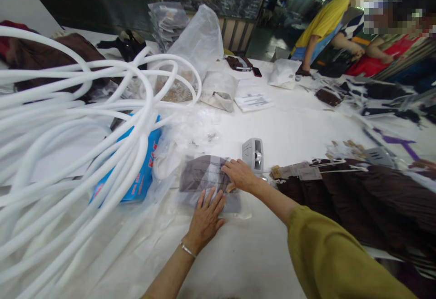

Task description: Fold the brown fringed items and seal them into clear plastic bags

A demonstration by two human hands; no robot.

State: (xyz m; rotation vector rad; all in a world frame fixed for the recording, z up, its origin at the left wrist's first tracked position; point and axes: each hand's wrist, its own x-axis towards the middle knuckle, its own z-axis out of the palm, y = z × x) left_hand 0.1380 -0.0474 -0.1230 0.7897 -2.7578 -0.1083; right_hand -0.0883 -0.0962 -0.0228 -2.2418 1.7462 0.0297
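A folded dark brown garment in a clear plastic bag [197, 175] lies flat on the white table in front of me. My left hand [206, 219] rests palm down on the bag's near edge, fingers spread. At the bag's right edge, my right hand [241, 175] is bent over the plastic, its fingers close together and gripping the edge. A grey tape dispenser [252, 154] stands just beyond my right hand. Brown garments with tags [340, 194] are piled to the right of my right forearm.
Looped white tubing [136, 117] covers the left side, partly over a blue printed bag [141, 183]. Clear plastic bags [200, 36] stand behind it. Farther back are a white sack [221, 91] and a phone [256, 72]. Several people work at the far right.
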